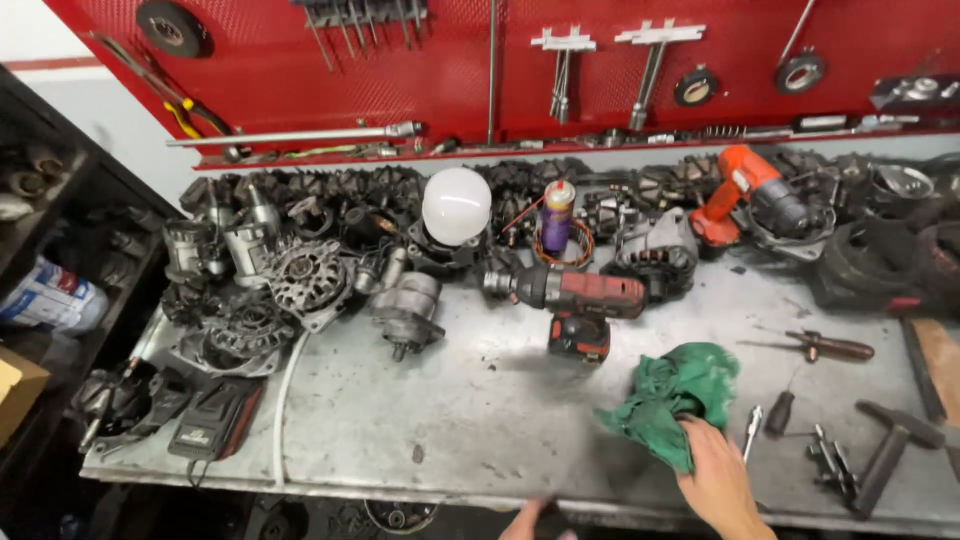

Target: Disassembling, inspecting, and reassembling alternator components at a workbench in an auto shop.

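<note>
The green rag (676, 398) lay bunched on the grey metal workbench (450, 420), toward its front edge and right of the middle. My right hand (718, 480) was on its near end, fingers curled into the cloth and gripping a fold of it. My left hand (527, 522) showed only as a blurred bit at the bench's front lip, touching nothing I could make out; whether it was open or closed I could not tell.

Just behind the rag lay a red and black cordless impact wrench (572, 300) on its side, battery toward me. To the right of the rag were a small screwdriver (752, 432) and a dark-handled tool (781, 412), both near my hand, with a wooden-handled screwdriver (828, 347) farther back and a hammer (890, 448) off to the right.

Along the back of the bench stood a white globe bulb (456, 205), a purple spray can (557, 214) and an orange power tool (745, 190), among rows of dark alternator parts (300, 280). A black battery charger (215, 422) sat at the left front corner. Above all this hung a red pegboard (460, 60) with wrenches and rolls of tape.
</note>
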